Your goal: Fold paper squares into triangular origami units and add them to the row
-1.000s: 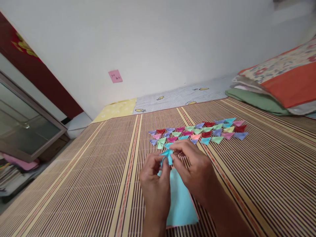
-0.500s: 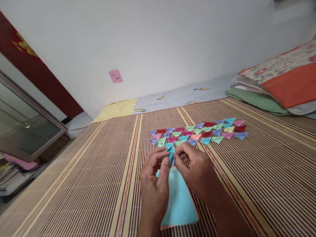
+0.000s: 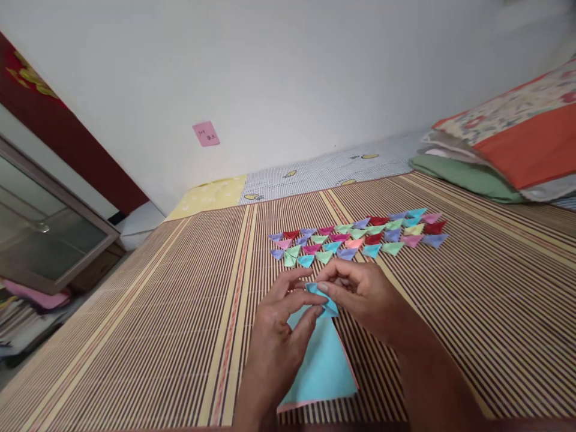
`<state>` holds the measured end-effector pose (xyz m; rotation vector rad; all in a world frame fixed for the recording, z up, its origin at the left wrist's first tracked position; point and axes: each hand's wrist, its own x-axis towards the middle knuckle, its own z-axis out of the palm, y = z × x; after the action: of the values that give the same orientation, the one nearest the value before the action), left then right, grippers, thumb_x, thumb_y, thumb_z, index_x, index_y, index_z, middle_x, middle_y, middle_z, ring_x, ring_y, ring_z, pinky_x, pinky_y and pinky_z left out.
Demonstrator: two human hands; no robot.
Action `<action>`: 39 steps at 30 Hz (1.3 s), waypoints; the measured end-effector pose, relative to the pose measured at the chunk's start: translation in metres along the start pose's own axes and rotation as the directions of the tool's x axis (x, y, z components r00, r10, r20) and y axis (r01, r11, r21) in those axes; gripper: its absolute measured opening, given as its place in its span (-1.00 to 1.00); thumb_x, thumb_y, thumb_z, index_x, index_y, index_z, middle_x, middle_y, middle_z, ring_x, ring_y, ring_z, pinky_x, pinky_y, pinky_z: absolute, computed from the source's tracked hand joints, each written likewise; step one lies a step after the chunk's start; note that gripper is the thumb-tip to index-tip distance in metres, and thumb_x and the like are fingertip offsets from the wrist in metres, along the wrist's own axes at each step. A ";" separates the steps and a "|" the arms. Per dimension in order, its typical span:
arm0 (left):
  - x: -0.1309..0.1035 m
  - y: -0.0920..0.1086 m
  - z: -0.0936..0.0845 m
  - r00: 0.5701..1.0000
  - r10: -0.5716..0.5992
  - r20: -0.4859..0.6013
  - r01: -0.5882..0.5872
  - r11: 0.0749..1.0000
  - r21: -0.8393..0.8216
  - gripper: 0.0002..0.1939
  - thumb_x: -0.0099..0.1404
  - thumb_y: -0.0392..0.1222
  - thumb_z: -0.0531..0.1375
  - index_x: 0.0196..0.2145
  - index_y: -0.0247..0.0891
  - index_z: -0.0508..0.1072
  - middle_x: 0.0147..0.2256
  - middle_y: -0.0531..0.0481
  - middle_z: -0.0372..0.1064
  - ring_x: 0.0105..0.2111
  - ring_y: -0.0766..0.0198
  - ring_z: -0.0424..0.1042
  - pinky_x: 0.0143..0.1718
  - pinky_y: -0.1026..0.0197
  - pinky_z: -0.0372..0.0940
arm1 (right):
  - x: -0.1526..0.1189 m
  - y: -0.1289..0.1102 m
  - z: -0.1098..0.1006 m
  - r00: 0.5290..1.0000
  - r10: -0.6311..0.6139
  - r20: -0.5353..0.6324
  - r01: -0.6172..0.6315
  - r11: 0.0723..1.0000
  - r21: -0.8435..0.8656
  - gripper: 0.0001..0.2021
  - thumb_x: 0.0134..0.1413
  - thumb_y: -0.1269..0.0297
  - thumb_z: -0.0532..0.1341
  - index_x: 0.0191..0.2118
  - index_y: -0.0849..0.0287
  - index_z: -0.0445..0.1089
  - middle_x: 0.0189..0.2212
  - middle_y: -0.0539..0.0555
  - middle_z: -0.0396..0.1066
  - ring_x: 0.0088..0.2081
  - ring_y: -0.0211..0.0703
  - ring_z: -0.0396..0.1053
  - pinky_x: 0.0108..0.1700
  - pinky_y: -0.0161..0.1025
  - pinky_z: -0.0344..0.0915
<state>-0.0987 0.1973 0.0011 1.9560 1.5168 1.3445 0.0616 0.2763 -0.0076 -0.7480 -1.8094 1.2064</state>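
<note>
A small folded piece of light-blue paper [image 3: 330, 307] is pinched between both hands, just above the mat. My left hand [image 3: 283, 324] grips its lower left side with thumb and fingers. At its upper edge, my right hand [image 3: 364, 294] holds it between thumb and forefinger. Below them lies a stack of blue paper sheets [image 3: 326, 366] with a pink edge showing, partly covered by my left hand. Beyond my hands, several small folded paper triangles [image 3: 348, 254] in many colours lie in rows.
A striped bamboo mat [image 3: 180, 312] spreads under everything. Folded bedding [image 3: 517, 144] is piled at the right. A checked cloth [image 3: 315, 174] runs along the white wall, where a pink note [image 3: 206, 134] is stuck. A glass-fronted cabinet [image 3: 40, 222] stands at the left.
The folded blue paper has turned and moved slightly right and nearer, showing a wider face. My left fingers have shifted across it, and my right thumb now lies over its top edge.
</note>
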 end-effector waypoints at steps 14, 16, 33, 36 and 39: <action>0.000 -0.002 0.010 0.907 -0.348 -0.238 0.218 0.870 -0.442 -0.94 0.32 -0.23 0.28 -0.33 -0.20 0.58 -0.09 -0.09 0.48 -0.06 0.15 0.49 -0.10 0.17 0.41 | -0.004 -0.010 0.007 0.999 -0.028 -0.040 0.031 0.997 0.075 -0.94 0.23 0.31 0.25 -0.27 0.15 0.46 -0.48 -0.06 0.39 -0.45 -0.26 0.34 -0.42 -0.32 0.32; 0.000 -0.001 0.010 0.907 -0.359 -0.222 0.239 0.869 -0.433 -0.92 0.31 -0.22 0.29 -0.36 -0.21 0.58 -0.10 -0.11 0.48 -0.07 0.14 0.49 -0.14 0.17 0.42 | -0.004 -0.011 0.007 0.996 -0.056 -0.063 0.058 0.998 0.039 -0.92 0.23 0.34 0.24 -0.30 0.15 0.46 -0.50 -0.07 0.38 -0.47 -0.27 0.33 -0.43 -0.33 0.30; 0.000 0.005 0.013 0.937 -0.133 -0.324 0.146 0.989 0.017 -0.82 0.35 -0.38 0.21 -0.41 -0.22 0.47 -0.20 -0.04 0.46 -0.20 0.22 0.48 -0.24 0.19 0.35 | 0.000 -0.014 0.034 0.923 -0.362 -0.131 0.284 0.870 -0.404 -0.84 0.25 0.50 0.14 -0.34 0.18 0.40 -0.34 0.06 0.37 -0.23 -0.09 0.36 -0.18 -0.13 0.30; 0.000 0.006 0.013 0.936 -0.121 -0.331 0.135 0.991 0.020 -0.80 0.35 -0.42 0.20 -0.41 -0.20 0.46 -0.21 -0.03 0.47 -0.19 0.21 0.47 -0.21 0.17 0.35 | 0.000 -0.014 0.032 0.901 -0.396 -0.178 0.289 0.853 -0.435 -0.84 0.24 0.50 0.12 -0.35 0.16 0.35 -0.37 0.05 0.37 -0.27 -0.11 0.35 -0.20 -0.14 0.30; -0.001 0.004 0.015 0.929 -0.112 -0.352 0.136 0.990 0.044 -0.81 0.35 -0.42 0.19 -0.39 -0.19 0.45 -0.19 -0.03 0.47 -0.18 0.19 0.47 -0.18 0.14 0.34 | 0.000 -0.013 0.028 0.874 -0.422 -0.241 0.283 0.845 -0.453 -0.85 0.22 0.50 0.11 -0.34 0.14 0.34 -0.38 0.04 0.38 -0.30 -0.13 0.36 -0.24 -0.17 0.30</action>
<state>-0.0842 0.1992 -0.0034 1.6865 1.8327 1.6709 0.0370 0.2595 -0.0015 -0.7424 -1.8210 0.4249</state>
